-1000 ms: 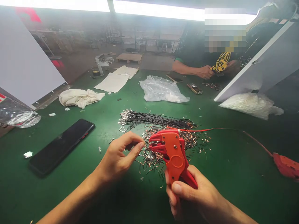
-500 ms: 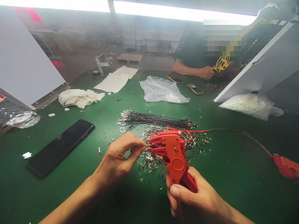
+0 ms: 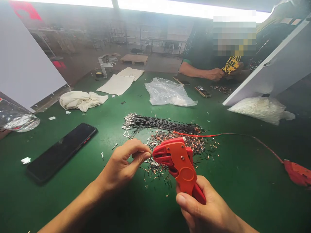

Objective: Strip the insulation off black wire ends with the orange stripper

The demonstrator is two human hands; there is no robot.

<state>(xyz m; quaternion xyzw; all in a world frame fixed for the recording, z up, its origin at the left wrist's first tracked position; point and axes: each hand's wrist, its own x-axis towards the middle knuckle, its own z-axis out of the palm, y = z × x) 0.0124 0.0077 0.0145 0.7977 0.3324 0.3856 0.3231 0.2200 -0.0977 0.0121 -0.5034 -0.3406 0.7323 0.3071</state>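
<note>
Stripper, orange and red, stands tilted just right of the middle of the frame, its nose pointing left and its handles running down to the lower right. The right hand has its fingers wrapped around those handles, thumb laid along the near side. Left of it, the left hand has thumb and forefinger pinched together at the nose, closed on a thin wire of which hardly anything shows. Beneath and behind the stripper, scraps with coppery and silvery ends lie in a heap on the green table. Just above the heap, a bundle of black wires lies sideways, silvery tips toward the left. From there a red cord runs to a red tool at the right edge. A dark phone lies slantwise at left, with a cream cloth above it and paper farther up. A clear bag lies at upper centre. At upper right, a co-worker's hand is by some yellow wires, near a white panel.
</note>
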